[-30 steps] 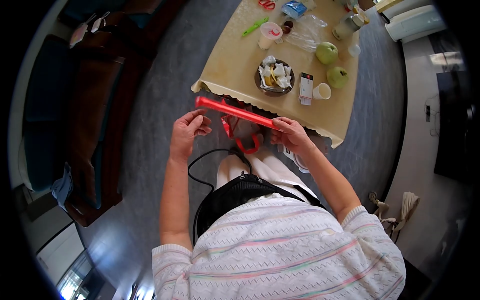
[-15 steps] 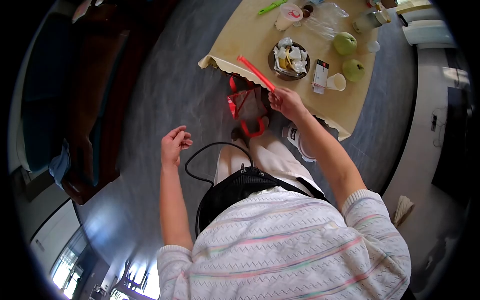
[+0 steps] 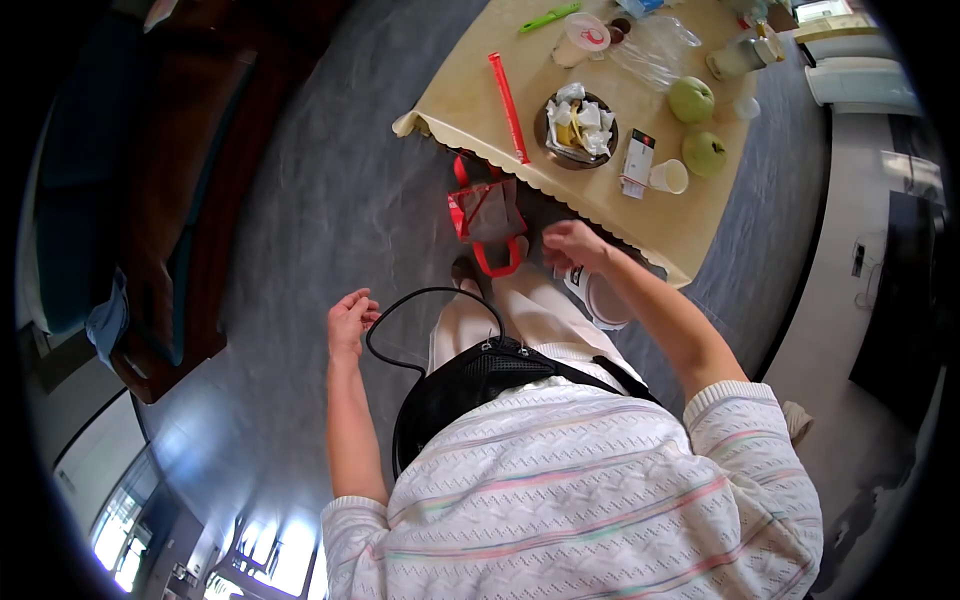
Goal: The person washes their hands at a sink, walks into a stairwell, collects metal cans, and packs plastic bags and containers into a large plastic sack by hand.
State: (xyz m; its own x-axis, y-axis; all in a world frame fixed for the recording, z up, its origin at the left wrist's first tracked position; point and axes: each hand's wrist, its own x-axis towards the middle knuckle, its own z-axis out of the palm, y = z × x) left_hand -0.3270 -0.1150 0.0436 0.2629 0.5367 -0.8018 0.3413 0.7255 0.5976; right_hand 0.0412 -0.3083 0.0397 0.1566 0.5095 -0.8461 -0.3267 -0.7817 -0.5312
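Note red stick (image 3: 509, 108) lying on worktop (image 3: 450, 105) near bowl (image 3: 578, 163). Find left hand (image 3: 349, 318) empty beside black cord (image 3: 430, 291), grip loosely apart; right hand (image 3: 574, 246) below worktop edge, grip too blurred to tell.

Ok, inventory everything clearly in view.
Table: 1, yellow, ahead
Strip: 1, red, table front
Bowl: 1, dark, right of strip
Fruits: 2, green, table right
Paper cup: 1, white, beside fruits
Packet: 1, whitish, beside paper cup
Lidded cup: 1, whitish, behind bowl
Utensil: 1, green, table left
Plastic bag: 1, clear, behind bowl
Jar: 1, clear, beyond fruits
Carry bag: 1, red trimmed, below table
Container: 1, whitish, near table
Screen: 1, black, right
Sofa: 1, brown, left
Waist bag: 1, black, worn
Left hand: 1, bare, over floor
Right hand: 1, bare, near table
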